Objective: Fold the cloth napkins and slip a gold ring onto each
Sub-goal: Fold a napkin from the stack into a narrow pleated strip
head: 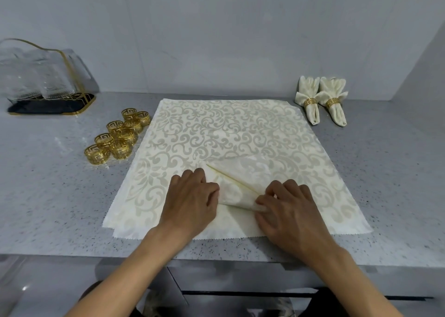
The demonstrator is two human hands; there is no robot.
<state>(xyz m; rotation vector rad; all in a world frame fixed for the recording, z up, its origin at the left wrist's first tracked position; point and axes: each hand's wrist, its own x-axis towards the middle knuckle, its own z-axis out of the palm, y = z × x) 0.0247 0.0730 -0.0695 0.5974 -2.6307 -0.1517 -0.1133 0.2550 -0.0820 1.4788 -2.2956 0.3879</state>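
While both hands, left hand (192, 197) and right hand (287, 207), pinch the folded napkin (237, 184) (mid-fold), next comes a ring (113, 137) from left of it.

Both forearms are bare from wrist to elbow, no sleeve showing; the left hand (192, 198) wears no ring, watch or glove; the right hand (289, 208) is equally unadorned; fingernails are short and unpainted.

The cream cloth napkin (216, 128) shows a woven damask scroll with pinked edges, the rings (118, 136) are shiny gold metal, and the tabletop (48, 184) is smooth speckled grey stone.
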